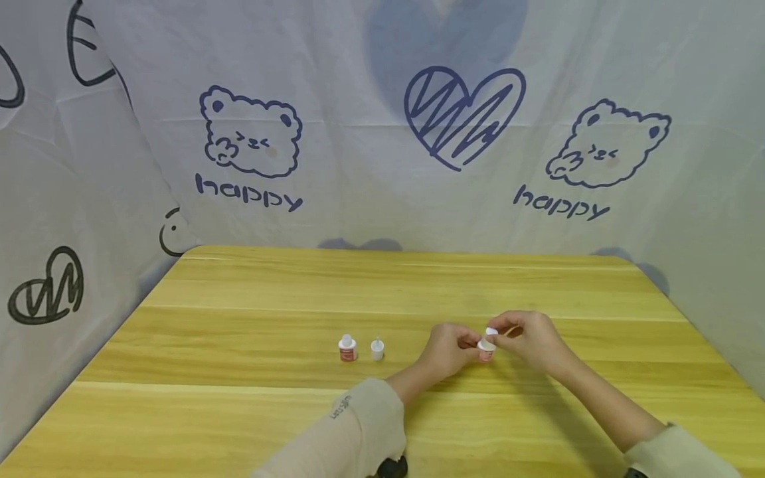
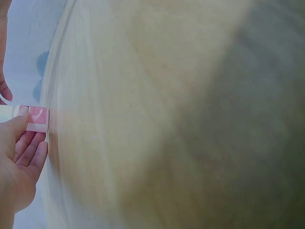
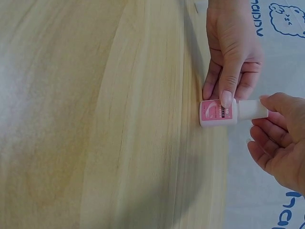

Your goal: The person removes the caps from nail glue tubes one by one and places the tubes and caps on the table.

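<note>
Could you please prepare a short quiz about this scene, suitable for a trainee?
1. Which hand pinches the white cap of the held bottle?
2. True or false: the other bottle stands upright on the table.
3. In the head view, where is the loose white piece?
A: left of the other bottle
B: between the other bottle and the left hand
C: in the left hand

Key: 1. The right hand. 2. True. 3. B.

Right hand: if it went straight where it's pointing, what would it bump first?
The right hand pinches a white cap; past that, probably the left hand holding the pink-labelled bottle, though depth is unclear.
</note>
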`<act>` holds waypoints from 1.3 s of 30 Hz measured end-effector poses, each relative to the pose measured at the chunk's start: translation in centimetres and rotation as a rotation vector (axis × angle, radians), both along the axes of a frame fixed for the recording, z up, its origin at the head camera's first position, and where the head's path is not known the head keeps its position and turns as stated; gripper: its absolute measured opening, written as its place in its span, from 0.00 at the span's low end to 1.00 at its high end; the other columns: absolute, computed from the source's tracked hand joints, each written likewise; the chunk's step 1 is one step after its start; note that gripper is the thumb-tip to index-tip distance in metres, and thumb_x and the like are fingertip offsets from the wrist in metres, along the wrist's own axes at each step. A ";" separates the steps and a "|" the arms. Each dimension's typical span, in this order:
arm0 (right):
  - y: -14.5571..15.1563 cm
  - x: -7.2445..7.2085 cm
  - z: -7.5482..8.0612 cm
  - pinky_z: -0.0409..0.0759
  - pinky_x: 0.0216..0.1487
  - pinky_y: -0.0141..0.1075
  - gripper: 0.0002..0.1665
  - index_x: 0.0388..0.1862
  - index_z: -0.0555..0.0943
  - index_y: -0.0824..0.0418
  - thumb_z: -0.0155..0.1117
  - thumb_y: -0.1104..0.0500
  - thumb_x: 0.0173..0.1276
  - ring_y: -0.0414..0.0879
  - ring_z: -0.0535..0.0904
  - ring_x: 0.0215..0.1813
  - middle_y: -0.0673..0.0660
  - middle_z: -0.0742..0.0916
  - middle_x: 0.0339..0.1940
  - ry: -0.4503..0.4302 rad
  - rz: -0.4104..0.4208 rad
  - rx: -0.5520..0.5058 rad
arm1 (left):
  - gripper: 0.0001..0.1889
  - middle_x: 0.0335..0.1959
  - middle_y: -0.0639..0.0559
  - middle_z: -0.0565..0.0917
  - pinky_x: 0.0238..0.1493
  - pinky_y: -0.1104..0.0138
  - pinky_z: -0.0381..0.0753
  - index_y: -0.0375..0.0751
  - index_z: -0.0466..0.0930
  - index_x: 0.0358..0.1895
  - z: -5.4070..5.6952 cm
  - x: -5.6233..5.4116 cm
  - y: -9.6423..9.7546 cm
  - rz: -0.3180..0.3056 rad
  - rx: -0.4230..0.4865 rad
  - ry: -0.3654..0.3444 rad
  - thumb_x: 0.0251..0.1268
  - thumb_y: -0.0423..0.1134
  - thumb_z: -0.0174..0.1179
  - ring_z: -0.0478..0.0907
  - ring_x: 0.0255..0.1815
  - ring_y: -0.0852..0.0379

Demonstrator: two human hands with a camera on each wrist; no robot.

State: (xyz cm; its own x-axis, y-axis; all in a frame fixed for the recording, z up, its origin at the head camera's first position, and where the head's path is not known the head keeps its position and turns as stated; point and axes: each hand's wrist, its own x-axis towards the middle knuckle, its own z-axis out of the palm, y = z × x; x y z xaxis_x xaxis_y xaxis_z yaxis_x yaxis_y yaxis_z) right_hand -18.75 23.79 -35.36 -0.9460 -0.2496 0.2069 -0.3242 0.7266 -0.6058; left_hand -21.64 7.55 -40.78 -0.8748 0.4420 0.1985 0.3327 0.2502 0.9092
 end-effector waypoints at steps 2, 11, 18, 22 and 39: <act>0.1 0.0 0.0 0.79 0.36 0.28 0.06 0.36 0.84 0.66 0.65 0.65 0.60 0.45 0.81 0.36 0.57 0.87 0.33 -0.003 0.008 0.000 | 0.09 0.31 0.42 0.87 0.31 0.80 0.78 0.30 0.85 0.35 0.0 0.0 0.0 -0.002 0.003 0.002 0.51 0.32 0.67 0.85 0.32 0.56; 0.3 0.0 0.2 0.80 0.38 0.30 0.08 0.39 0.83 0.68 0.63 0.67 0.60 0.48 0.81 0.38 0.60 0.87 0.37 -0.013 0.050 0.003 | 0.09 0.31 0.41 0.87 0.31 0.80 0.78 0.29 0.85 0.35 0.1 -0.1 0.1 -0.011 0.015 -0.005 0.51 0.32 0.68 0.85 0.32 0.55; 0.3 -0.1 0.0 0.80 0.38 0.31 0.11 0.41 0.82 0.70 0.63 0.67 0.60 0.48 0.81 0.39 0.61 0.86 0.38 -0.031 0.048 -0.030 | 0.09 0.31 0.44 0.87 0.31 0.80 0.78 0.31 0.85 0.36 0.1 0.1 0.0 -0.008 -0.024 -0.002 0.52 0.33 0.67 0.84 0.30 0.63; 0.2 -0.1 -0.3 0.80 0.37 0.30 0.11 0.41 0.82 0.70 0.66 0.65 0.60 0.47 0.81 0.39 0.60 0.87 0.37 -0.001 0.020 -0.055 | 0.09 0.31 0.44 0.87 0.31 0.80 0.78 0.31 0.85 0.36 0.2 0.1 0.0 -0.012 -0.029 -0.004 0.53 0.34 0.67 0.83 0.29 0.66; 0.0 -0.2 -0.9 0.79 0.35 0.28 0.03 0.29 0.84 0.62 0.68 0.62 0.57 0.38 0.79 0.32 0.54 0.87 0.30 0.066 -0.030 -0.045 | 0.08 0.31 0.44 0.87 0.32 0.80 0.79 0.31 0.85 0.35 0.0 0.0 0.0 -0.033 -0.018 0.015 0.54 0.32 0.65 0.84 0.30 0.64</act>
State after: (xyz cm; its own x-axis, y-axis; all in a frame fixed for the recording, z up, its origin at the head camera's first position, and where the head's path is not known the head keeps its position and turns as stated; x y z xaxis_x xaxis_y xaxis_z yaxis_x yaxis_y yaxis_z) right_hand -18.91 23.79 -36.22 -0.9367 -0.2106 0.2797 -0.3433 0.7092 -0.6158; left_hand -21.63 7.51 -40.81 -0.8566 0.4744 0.2030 0.3544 0.2549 0.8997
